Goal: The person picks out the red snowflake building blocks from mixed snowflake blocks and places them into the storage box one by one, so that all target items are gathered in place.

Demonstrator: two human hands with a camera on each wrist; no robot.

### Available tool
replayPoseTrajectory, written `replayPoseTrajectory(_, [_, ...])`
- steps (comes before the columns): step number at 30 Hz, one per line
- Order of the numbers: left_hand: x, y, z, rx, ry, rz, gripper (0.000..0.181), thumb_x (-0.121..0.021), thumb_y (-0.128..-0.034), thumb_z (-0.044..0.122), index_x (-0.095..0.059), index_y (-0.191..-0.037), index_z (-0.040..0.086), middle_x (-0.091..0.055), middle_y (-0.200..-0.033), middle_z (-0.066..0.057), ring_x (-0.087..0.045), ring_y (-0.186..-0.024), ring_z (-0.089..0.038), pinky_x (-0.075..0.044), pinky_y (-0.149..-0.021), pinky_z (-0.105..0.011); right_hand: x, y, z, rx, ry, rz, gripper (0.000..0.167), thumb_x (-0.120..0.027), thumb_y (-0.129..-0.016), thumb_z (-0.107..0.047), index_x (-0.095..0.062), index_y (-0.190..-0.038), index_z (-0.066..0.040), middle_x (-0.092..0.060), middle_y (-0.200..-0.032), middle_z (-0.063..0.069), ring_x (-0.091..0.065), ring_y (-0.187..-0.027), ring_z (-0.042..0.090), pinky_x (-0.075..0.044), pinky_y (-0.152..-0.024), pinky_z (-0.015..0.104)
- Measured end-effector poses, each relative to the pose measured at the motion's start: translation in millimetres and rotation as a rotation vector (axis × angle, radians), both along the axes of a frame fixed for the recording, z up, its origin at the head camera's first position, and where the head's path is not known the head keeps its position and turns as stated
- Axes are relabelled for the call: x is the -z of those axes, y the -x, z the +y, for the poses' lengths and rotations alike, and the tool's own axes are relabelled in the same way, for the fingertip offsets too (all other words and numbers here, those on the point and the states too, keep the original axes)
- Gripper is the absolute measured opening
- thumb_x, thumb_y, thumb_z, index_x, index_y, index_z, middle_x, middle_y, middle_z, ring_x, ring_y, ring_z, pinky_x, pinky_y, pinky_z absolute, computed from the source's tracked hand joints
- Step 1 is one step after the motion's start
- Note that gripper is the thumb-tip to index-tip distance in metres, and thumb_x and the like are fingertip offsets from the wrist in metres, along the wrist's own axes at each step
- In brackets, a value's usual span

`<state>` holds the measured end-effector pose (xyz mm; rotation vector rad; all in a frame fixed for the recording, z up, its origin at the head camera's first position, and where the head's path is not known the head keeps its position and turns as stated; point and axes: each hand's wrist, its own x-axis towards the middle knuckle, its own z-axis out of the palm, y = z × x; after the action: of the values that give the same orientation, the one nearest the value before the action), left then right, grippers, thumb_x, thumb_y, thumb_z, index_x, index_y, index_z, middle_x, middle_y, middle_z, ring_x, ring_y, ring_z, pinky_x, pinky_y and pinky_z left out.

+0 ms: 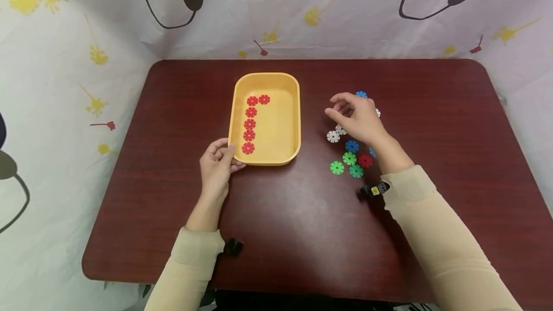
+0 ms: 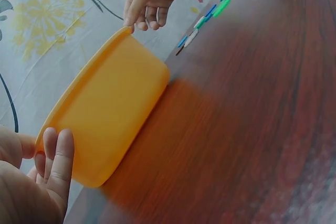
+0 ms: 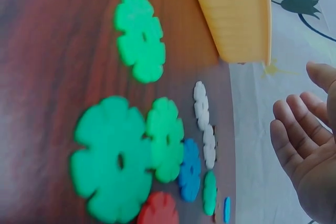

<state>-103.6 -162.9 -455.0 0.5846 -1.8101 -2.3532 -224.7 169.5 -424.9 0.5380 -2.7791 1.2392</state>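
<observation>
A yellow plastic tray (image 1: 278,128) lies on the table, its lower left corner pinched between the thumb and fingers of my left hand (image 1: 216,162). Inside, several red notched plastic discs (image 1: 249,124) form a column along the left side, with one more beside the top disc. To the right of the tray, my right hand (image 1: 360,118) hovers over loose discs, fingers bent and thumb apart. The right wrist view shows nothing between those fingers. Below that hand are white discs (image 1: 333,136), a blue disc (image 1: 352,146), green discs (image 1: 337,167) and a red disc (image 1: 365,160).
The dark red wooden table (image 1: 298,234) has rounded corners. Patterned cloth (image 1: 294,23) hangs behind it and at both sides. Another blue disc (image 1: 361,94) lies beyond the right hand, and part of the pile is hidden by that hand and wrist.
</observation>
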Motion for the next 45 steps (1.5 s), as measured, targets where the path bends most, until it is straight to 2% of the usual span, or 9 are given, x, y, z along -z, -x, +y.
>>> replayPoseTrajectory(7, [0.7,0.4,0.0,-0.004,0.004,0.021,0.024,-0.066,-0.0986,0.006,-0.057,-0.119,-0.001,-0.061,-0.078,-0.014,-0.065,-0.053,-0.013,-0.063,-0.056,-0.03,2.0,-9.8,16,0.012,0.007,0.012,0.03,-0.072,-0.096,-0.024,-0.069,-0.117,-0.002,-0.068,-0.092,0.009,-0.068,-0.08,0.023,-0.051,-0.07,0.017])
replayPoseTrajectory(17, [0.7,0.4,1.1,-0.001,0.007,0.016,0.023,-0.065,-0.0989,0.006,-0.058,-0.12,-0.001,-0.061,-0.078,-0.013,-0.065,-0.053,-0.013,-0.063,-0.056,-0.03,12.4,-19.1,34,0.025,-0.013,0.021,0.03,-0.075,-0.094,-0.022,-0.069,-0.115,-0.001,-0.069,-0.089,0.005,-0.065,-0.074,0.008,-0.05,-0.068,0.012])
replayPoseTrajectory(28, [1.2,0.5,1.3,0.0,0.0,0.015,0.023,-0.066,-0.0988,0.005,-0.058,-0.119,-0.001,-0.062,-0.077,-0.011,-0.065,-0.053,-0.013,-0.063,-0.056,-0.03,15.5,-31.4,52,0.045,-0.046,0.009,0.029,-0.075,-0.094,-0.019,-0.069,-0.114,0.0,-0.07,-0.091,0.007,-0.065,-0.077,0.015,-0.049,-0.07,0.011])
replayPoseTrajectory(38, [1.4,-0.2,0.2,0.005,0.01,0.005,0.026,-0.067,-0.0986,0.008,-0.057,-0.121,-0.001,-0.063,-0.08,-0.013,-0.065,-0.054,-0.014,-0.064,-0.058,-0.031,16.8,-41.4,68,0.072,-0.051,-0.015,0.028,-0.076,-0.093,-0.019,-0.069,-0.114,0.0,-0.071,-0.09,0.009,-0.062,-0.072,0.0,-0.048,-0.066,0.006])
replayPoseTrajectory(45, [1.0,-0.3,0.1,0.009,0.013,0.009,0.027,-0.067,-0.0987,0.008,-0.057,-0.123,-0.001,-0.063,-0.081,-0.014,-0.065,-0.054,-0.014,-0.064,-0.058,-0.031,18.9,-48.2,78,0.067,-0.095,-0.038,0.029,-0.077,-0.092,-0.019,-0.07,-0.114,-0.001,-0.069,-0.09,0.007,-0.063,-0.073,0.005,-0.047,-0.065,0.006])
